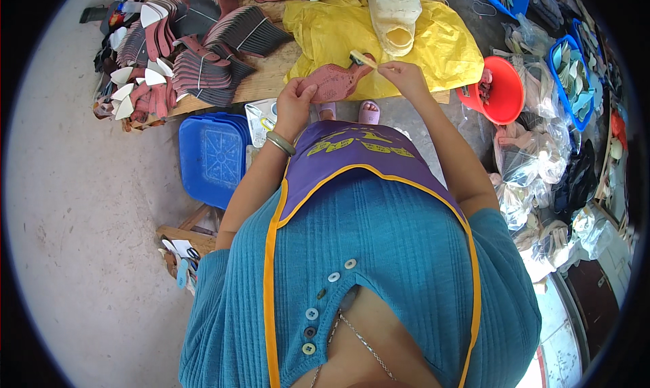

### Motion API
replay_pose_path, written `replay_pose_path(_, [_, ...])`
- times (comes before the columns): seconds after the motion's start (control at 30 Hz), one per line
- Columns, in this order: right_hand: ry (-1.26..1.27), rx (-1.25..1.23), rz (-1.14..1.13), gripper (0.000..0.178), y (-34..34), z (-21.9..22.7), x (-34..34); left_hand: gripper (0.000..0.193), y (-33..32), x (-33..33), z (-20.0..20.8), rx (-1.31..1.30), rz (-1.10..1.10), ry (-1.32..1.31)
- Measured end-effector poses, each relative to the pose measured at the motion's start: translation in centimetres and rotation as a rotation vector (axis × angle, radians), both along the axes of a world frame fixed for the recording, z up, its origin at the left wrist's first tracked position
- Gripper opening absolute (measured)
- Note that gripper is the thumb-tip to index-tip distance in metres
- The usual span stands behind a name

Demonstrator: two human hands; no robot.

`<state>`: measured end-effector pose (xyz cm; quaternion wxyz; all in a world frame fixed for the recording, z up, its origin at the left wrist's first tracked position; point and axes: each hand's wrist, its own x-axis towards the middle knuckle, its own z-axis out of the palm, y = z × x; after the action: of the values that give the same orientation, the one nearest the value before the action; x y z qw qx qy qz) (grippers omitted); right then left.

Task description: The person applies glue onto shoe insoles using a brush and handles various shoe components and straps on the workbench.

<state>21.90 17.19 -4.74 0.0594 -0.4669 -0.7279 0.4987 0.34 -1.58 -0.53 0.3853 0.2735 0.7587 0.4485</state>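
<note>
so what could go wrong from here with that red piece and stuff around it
The brush-like tool in the right hand might slip off the end of the red piece held in the left hand. The right hand appears near the white jug on the yellow sheet and could knock it. The pile of pieces at the left edge of the table might slide off.

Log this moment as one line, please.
left hand: holds reddish sole-shaped piece | right hand: holds brush-like tool | yellow sheet: on wooden table
</note>
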Motion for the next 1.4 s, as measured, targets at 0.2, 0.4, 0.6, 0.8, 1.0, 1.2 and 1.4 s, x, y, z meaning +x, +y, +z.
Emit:
replay_pose_path(0.2, [-0.065, 0.158, -0.055, 0.029, 0.7, -1.8, 1.8, 0.019, -0.1, 0.4, -0.3, 0.009, 0.095, -0.179])
replay_pose_path(0.4, [-0.031, -0.006, -0.186, 0.028, -3.3, -1.1, 4.9, 0.017, 0.4, 1.7, 0.4, 0.049, 0.273, -0.388])
replay_pose_path(0.6, [0.276, -0.438, -0.504, 0.027, -1.3, 5.0, 5.6, 0.043, 0.1, 0.8, -0.9, 0.137, 0.069, -0.045])
replay_pose_path(0.8, [-0.212, 0.222, -0.208, 0.030, 4.2, 4.6, 5.0, 0.074, 0.8, 1.5, 4.4, -0.103, -0.503, 0.789])
replay_pose_path(1.0, [-0.332, 0.340, -0.055, 0.029, 5.9, 3.1, 2.2, 0.073, 1.9, 2.1, 5.4, -0.268, -0.610, 1.023])
replay_pose_path(1.2, [-0.330, 0.470, 0.059, 0.028, 5.1, 3.5, 2.7, 0.039, 2.5, 0.7, 4.2, -0.307, -0.477, 0.968])
replay_pose_path(1.4, [-0.192, 0.653, 0.066, 0.022, 1.9, 1.8, 6.0, 0.039, 1.2, 0.3, 0.8, -0.285, -0.157, 0.230])
